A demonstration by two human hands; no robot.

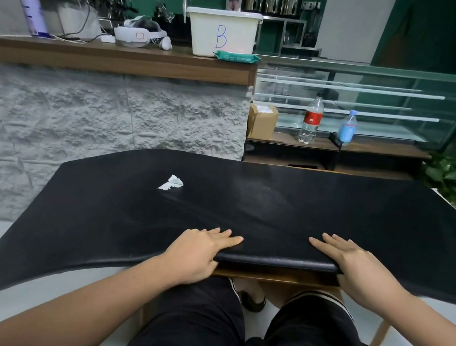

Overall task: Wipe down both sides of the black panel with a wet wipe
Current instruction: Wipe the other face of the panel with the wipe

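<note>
Left hand [199,251], right hand [358,270] grip panel [274,207], thumbs half-hidden.

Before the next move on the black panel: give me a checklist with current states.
1. Left hand grips near edge of the wide flat black panel: ok, fingers on top, thumb underneath.
2. Right hand grips the same edge: ok.
3. Crumpled white wet wipe in hand: not ok, it lies loose on the panel's top, left of centre.
4. Top side wiped: cannot tell; faint streaks show, coverage unclear.
5. Underside wiped: cannot tell, hidden.
6. Support: cannot tell; the wooden table under it is mostly covered, and the panel overhangs at left.
</note>
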